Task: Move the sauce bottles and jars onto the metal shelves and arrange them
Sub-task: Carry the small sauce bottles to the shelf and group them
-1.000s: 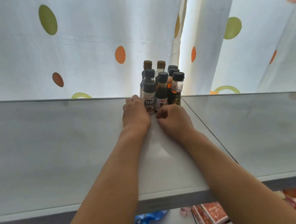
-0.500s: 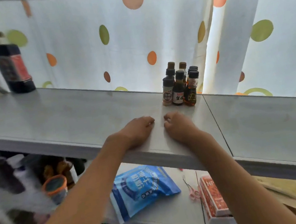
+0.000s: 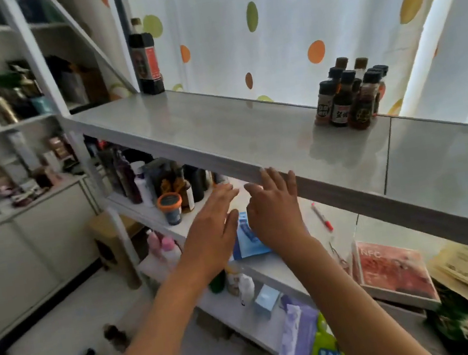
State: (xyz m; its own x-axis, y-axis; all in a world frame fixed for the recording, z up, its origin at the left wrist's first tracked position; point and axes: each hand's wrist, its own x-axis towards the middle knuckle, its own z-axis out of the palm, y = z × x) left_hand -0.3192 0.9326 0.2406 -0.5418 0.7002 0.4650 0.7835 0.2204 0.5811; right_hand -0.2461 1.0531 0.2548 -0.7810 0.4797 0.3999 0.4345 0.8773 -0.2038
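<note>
Several small dark-capped sauce bottles (image 3: 349,97) stand in a tight cluster on the upper metal shelf (image 3: 218,124), near its back edge. A tall dark bottle (image 3: 145,62) stands at that shelf's far left end. My left hand (image 3: 214,232) and my right hand (image 3: 274,210) are both in front of and below the shelf's front edge, fingers straight and spread, holding nothing. The right fingertips reach up to the shelf's front lip. On the shelf below, more dark bottles (image 3: 166,182) and an orange-rimmed jar (image 3: 170,207) stand at the left.
A blue pouch (image 3: 248,239), a red pen (image 3: 322,218) and a red box (image 3: 394,271) lie on the lower shelf (image 3: 289,263). Further bottles and packets sit on the bottom level. White cabinets with clutter stand at left. A dotted curtain hangs behind.
Both hands have let go of the bottle cluster and drawn back off the upper shelf, down past its front edge, fingers now spread. The view has swung left and down.
</note>
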